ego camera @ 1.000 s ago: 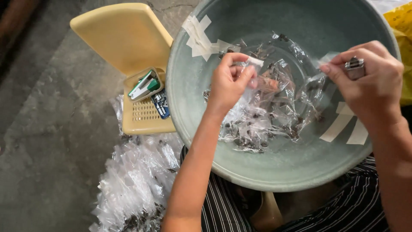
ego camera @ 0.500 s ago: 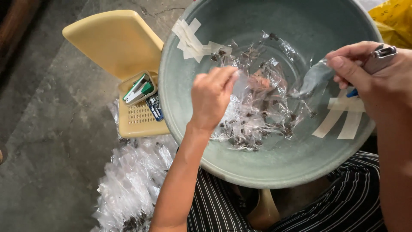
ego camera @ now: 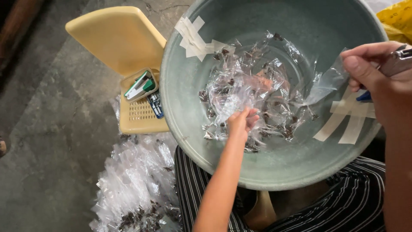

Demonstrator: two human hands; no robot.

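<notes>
The left hand [ego camera: 241, 122] reaches down into the grey-green basin [ego camera: 274, 165], fingers curled onto the heap of small clear packets [ego camera: 253, 94] with dark contents that lies at its bottom. The right hand [ego camera: 377, 81] is closed, pinching 1 clear packet [ego camera: 326, 83] above the basin's right side (a metal tool [ego camera: 397, 62] sits in the same grip). A yellow plastic chair [ego camera: 116, 38] on the floor carries a green stapler [ego camera: 139, 87].

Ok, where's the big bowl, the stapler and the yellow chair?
Big bowl [ego camera: 274, 180]: head view, on its near grey-green rim.
Stapler [ego camera: 139, 87]: head view, on its green and white body.
Yellow chair [ego camera: 116, 36]: head view, on the middle of its smooth backrest.
</notes>
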